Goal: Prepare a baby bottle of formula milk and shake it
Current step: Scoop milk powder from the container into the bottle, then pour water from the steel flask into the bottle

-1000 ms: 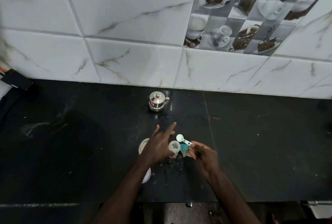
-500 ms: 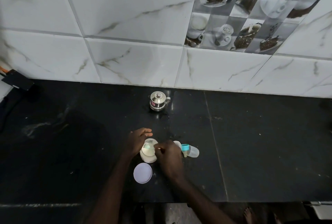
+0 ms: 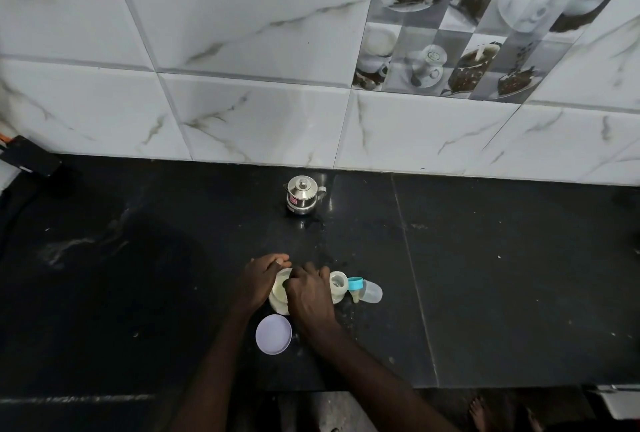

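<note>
A small white formula tub [image 3: 278,296] stands open on the black counter [image 3: 485,293]. My left hand [image 3: 258,281] grips its left side, fingers curled over the far rim. My right hand [image 3: 308,294] reaches into the tub's mouth with curled fingers that pinch the measuring scoop, which the hand almost entirely hides. Just right of that hand stands the open baby bottle [image 3: 338,288]. The teal collar with its teat [image 3: 355,284] and clear cap [image 3: 371,292] lies on its side beside the bottle.
The tub's round white lid [image 3: 273,334] lies flat in front of the tub. A small steel pot with a lid [image 3: 302,195] stands further back near the tiled wall. A dark object [image 3: 29,160] sits at the far left. The counter's front edge runs below my forearms.
My left hand left the bottle and took hold of the tub. My right hand carried the scoop from beside the bottle leftwards into the tub, then pushed in deeper.
</note>
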`<state>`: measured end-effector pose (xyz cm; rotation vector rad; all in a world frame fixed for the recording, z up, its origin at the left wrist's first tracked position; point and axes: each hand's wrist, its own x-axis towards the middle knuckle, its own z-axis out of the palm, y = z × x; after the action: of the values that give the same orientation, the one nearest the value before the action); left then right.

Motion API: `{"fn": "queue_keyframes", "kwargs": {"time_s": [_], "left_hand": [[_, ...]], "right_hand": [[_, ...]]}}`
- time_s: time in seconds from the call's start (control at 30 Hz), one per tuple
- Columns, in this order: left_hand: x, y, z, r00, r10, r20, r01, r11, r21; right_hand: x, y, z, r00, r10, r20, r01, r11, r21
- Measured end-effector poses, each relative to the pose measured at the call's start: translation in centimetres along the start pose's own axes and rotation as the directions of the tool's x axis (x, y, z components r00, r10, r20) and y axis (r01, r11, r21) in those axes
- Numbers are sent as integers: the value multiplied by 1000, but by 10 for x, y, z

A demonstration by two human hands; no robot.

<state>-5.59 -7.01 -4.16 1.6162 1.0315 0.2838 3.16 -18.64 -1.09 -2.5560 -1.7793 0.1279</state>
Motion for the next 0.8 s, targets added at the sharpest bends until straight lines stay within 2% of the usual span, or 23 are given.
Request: {"fn": "queue_keyframes", "kwargs": {"time_s": [0.1, 0.17, 0.23, 0.33, 0.4, 0.5, 0.57, 0.67, 0.8], "left_hand": [[1, 0, 1, 1000, -9, -8, 9, 998, 66], [-1, 4, 1, 999, -13, -29, 16, 996, 84], [-2, 6, 0, 999, -18, -42, 20, 999, 28], [-5, 7, 1, 998, -26, -54, 22, 997, -73], [-6, 9, 1, 997, -30, -75, 24, 996, -81], [-7, 12, 2, 994, -34, -100, 29, 998, -54], [-8, 18, 5, 994, -34, -108, 31, 999, -29], [-8, 27, 12, 991, 15, -132, -11, 999, 34], [-9, 37, 20, 984, 80, -159, -57, 988, 146]], "right_hand": [[0, 3, -4, 999, -46, -2, 46, 996, 82], [-1, 9, -13, 995, -63, -77, 75, 982, 171], [-4, 21, -24, 981, -34, -192, 85, 960, 267], [-15, 51, -37, 962, 86, -261, 44, 890, 454], [-23, 74, -41, 928, 238, -286, -38, 827, 561], [-29, 108, -41, 876, 428, -223, -206, 749, 630], [-28, 126, -38, 853, 494, -169, -300, 729, 615], [-14, 142, -32, 874, 475, -100, -332, 735, 592], [33, 146, -32, 941, 338, -22, -270, 788, 553]]}}
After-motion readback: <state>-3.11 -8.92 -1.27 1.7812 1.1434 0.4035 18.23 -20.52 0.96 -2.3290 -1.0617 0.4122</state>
